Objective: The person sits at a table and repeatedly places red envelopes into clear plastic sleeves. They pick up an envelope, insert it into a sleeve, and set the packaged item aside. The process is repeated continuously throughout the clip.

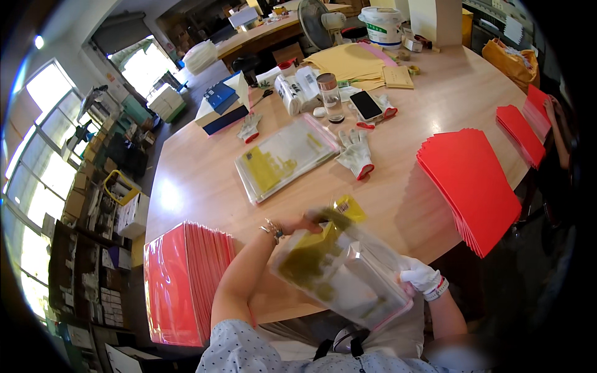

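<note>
Over my lap, at the table's near edge, I hold a stack of clear plastic bags (379, 276) tilted between both hands. Yellow print or a yellow sheet shows through its upper left part. My bare left hand (303, 225), with a bracelet at the wrist, grips the upper left edge; some of its fingers are hidden by the plastic. A white glove covers my right hand (423, 278), which is closed on the lower right edge. A small yellow packet (350, 208) shows just beyond the bags. Farther off lies another stack of clear bags (305, 146).
A pile of red sheets in clear sleeves (171, 283) stands at left, fanned red cards (472, 186) at right. Beyond are white gloves (356, 152), a phone (367, 105), a jar (331, 98) and yellow envelopes (342, 62). Another person's hand (552, 110) handles red cards at far right.
</note>
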Tool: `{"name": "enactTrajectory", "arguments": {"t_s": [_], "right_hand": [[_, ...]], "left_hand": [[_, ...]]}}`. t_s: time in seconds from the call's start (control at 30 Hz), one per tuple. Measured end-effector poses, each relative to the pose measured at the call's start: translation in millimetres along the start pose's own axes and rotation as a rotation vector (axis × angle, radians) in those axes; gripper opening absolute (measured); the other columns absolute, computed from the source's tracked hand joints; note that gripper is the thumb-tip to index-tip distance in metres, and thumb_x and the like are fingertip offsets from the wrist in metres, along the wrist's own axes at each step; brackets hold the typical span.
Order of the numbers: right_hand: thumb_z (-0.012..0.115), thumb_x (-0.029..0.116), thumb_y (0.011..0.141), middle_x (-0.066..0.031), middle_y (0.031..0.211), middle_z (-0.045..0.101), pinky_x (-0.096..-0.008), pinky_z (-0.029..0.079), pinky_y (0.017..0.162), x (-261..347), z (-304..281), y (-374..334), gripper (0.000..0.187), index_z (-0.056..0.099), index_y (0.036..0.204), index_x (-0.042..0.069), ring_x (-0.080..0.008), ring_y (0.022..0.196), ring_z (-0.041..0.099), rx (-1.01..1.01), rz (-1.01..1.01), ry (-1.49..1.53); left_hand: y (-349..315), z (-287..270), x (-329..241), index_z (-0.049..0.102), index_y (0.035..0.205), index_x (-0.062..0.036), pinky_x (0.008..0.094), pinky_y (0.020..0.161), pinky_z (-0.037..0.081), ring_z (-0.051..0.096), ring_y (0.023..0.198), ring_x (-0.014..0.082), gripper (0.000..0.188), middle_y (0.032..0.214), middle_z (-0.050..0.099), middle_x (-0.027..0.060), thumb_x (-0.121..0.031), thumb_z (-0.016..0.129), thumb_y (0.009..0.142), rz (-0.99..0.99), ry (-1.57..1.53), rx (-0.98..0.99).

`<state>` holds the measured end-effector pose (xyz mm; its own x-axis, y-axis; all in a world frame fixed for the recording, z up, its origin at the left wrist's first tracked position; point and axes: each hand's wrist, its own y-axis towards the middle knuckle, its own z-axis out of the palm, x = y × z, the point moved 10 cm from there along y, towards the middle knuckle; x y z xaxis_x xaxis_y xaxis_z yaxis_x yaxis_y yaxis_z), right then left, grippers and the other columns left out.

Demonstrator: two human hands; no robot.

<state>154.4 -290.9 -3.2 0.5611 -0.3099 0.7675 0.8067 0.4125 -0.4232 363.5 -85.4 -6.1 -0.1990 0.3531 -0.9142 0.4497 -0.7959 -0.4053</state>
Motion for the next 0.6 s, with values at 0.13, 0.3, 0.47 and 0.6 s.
{"name": "enactTrajectory", "arguments": {"t_s": [0.13, 0.3, 0.47, 0.6], "right_hand": [[0.046, -0.003, 0.080, -0.0054, 0.097, 0.061, -0.0237, 0.050, 0.066, 1.4, 24.3, 17.8, 0.051, 0.041, 0.131, 0.000, -0.0085, 0.074, 0.059, 0.055, -0.053, 0.117], [0.048, 0.000, 0.081, -0.0061, 0.104, 0.058, -0.0235, 0.048, 0.061, -23.5, 45.7, 97.7, 0.052, 0.039, 0.132, 0.000, -0.0086, 0.075, 0.057, -0.014, -0.253, 0.179], [0.054, 0.010, 0.081, -0.0089, 0.101, 0.056, -0.0268, 0.046, 0.074, 16.1, 61.9, 95.8, 0.043, 0.044, 0.121, 0.000, -0.0126, 0.084, 0.053, -0.175, -0.224, -0.340], [0.061, 0.021, 0.081, -0.0172, 0.103, 0.057, -0.0370, 0.045, 0.080, 49.0, 50.7, 35.5, 0.039, 0.045, 0.111, 0.002, -0.0290, 0.093, 0.057, -0.488, -0.382, -0.862]], "left_hand": [[-5.3, -27.7, -30.3, 0.066, 0.095, -0.0027, 0.0243, 0.071, 0.044, 0.056, 0.079, 0.0102, 0.031, 0.080, 0.065, 0.0020, -0.022, 0.073, 0.072, -0.168, 0.550, -0.134], [1.8, -103.9, -40.5, 0.062, 0.092, -0.0055, 0.0332, 0.066, 0.046, 0.060, 0.075, 0.0197, 0.030, 0.078, 0.064, 0.0082, -0.021, 0.073, 0.069, -0.031, 0.766, -0.570], [5.7, -87.6, -61.2, 0.062, 0.099, -0.0091, 0.0412, 0.079, 0.046, 0.059, 0.090, 0.0354, 0.025, 0.091, 0.065, 0.0135, -0.009, 0.062, 0.074, 0.084, 0.919, -0.996], [25.1, -87.4, -38.7, 0.058, 0.109, -0.0096, 0.0441, 0.084, 0.044, 0.059, 0.094, 0.0322, 0.034, 0.099, 0.065, 0.0140, -0.006, 0.057, 0.075, 0.258, 1.098, -0.962]]}}
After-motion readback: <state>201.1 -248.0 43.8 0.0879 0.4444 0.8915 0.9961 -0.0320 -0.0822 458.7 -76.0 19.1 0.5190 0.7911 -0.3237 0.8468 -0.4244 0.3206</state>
